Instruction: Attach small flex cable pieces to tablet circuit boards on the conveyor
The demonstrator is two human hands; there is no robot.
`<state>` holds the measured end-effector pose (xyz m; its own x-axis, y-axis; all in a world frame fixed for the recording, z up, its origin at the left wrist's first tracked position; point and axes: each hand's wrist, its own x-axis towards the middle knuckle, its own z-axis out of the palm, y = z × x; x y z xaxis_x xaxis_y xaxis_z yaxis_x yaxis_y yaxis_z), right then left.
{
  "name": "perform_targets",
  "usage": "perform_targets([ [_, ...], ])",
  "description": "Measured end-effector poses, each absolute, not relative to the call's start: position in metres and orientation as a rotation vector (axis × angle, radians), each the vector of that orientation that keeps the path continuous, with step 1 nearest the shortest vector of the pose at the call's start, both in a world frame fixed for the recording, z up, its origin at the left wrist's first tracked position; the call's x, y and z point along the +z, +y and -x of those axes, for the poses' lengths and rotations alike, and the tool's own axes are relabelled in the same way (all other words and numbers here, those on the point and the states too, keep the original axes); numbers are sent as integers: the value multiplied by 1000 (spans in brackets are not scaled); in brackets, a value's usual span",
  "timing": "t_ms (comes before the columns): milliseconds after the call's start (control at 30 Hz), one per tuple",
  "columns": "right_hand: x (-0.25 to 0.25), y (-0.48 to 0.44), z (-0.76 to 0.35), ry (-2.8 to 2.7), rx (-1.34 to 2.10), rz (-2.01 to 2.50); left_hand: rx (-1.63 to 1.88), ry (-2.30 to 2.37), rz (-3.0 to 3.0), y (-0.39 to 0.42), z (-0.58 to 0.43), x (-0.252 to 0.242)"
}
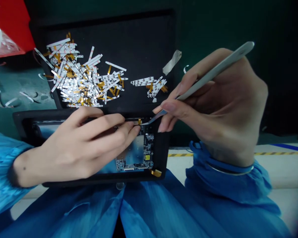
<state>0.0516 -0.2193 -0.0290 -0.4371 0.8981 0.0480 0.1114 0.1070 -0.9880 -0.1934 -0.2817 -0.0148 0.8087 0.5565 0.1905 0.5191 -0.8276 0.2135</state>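
Two hands worked close together over one exposed circuit board [145, 147], which sat inside a black-framed device housing [89, 180]. Left hand [74, 148] lay across the housing, fingertips [131, 130] just beside a small amber flex tab [139, 121] at the board's top edge; could not tell if they pinched anything. Right hand [221, 109] gripped steel tweezers [213, 72], tips at that same tab. Second amber flex [156, 173] stuck out at the housing's lower edge. Beyond it, on a black mat [139, 39]: large heap of white-and-amber flex strips [79, 79], smaller heap [156, 87] to its right, grey tape scrap [172, 62]. Red bag [7, 29] sat top left. Blue sleeves [5, 165] covered both wrists.
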Motion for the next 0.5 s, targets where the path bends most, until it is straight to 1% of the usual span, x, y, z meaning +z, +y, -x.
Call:
perform_targets([
  [133, -29, -221, -52, -1688, 1401, 992, 274, 743, -2983, -283, 195, -15],
  [333, -35, -228, -57, -1522, 1429, 960, 317, 808, -2837, -282, 195, -17],
  [500, -34, -244, -72, -1267, 1301, 1013, 128, 744, -3070, -286, 193, -15],
])
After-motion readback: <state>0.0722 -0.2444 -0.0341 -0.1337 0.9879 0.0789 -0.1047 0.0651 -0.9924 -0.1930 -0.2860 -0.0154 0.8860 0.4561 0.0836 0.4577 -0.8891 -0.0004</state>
